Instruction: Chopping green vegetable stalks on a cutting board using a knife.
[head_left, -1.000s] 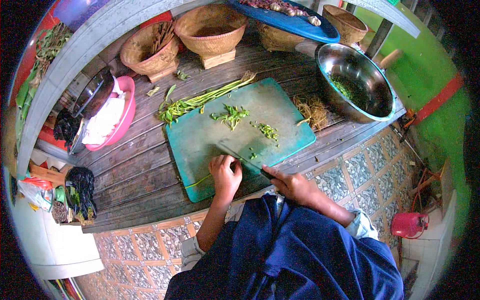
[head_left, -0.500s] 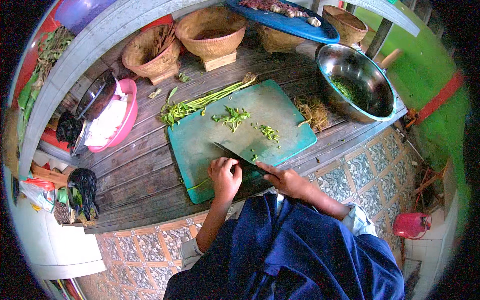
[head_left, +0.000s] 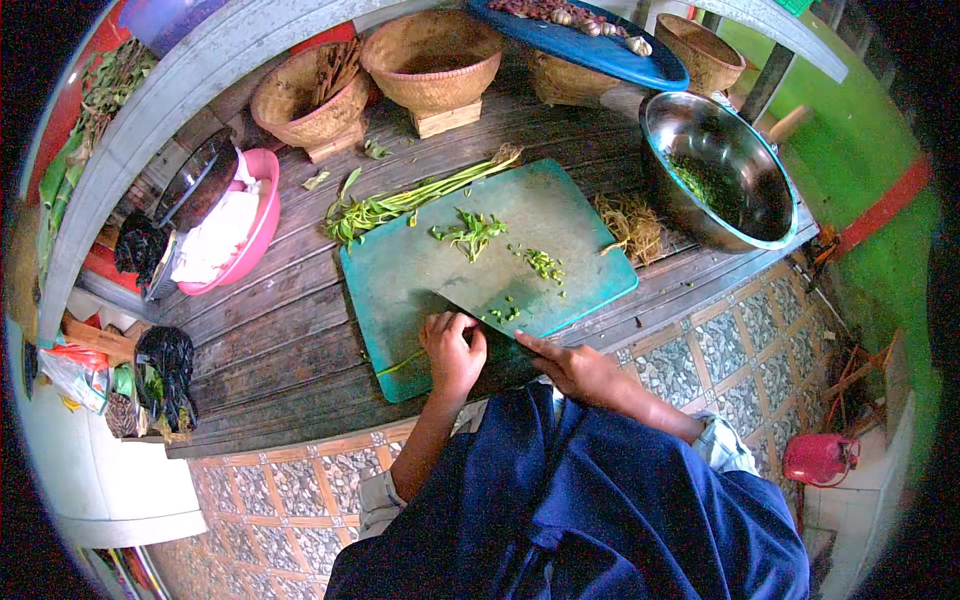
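A green cutting board [head_left: 590, 225] lies at a slant on the slatted table. My left hand [head_left: 453, 352] is closed at its near edge, fingers curled on a thin green stem [head_left: 402, 362] whose end pokes out to the left. My right hand [head_left: 585, 375] grips a knife [head_left: 485, 318], forefinger stretched along its back. The blade slopes over the board, right beside my left fingertips. Small cut pieces [head_left: 503, 312] lie just beyond the blade, and more chopped bits [head_left: 540, 263] are farther up. Loose leaves [head_left: 470, 234] rest at the board's middle.
Long leafy stalks [head_left: 430, 195] lie along the board's far edge. Root trimmings [head_left: 630, 228] sit to its right, near a steel bowl [head_left: 770, 215] with chopped greens. Woven baskets [head_left: 430, 60] and a blue tray [head_left: 600, 55] stand behind. A pink basin [head_left: 265, 215] is at left.
The knife blade has shifted slightly relative to my left fingers, and more small cut pieces show beside it. The whole view has moved a little.
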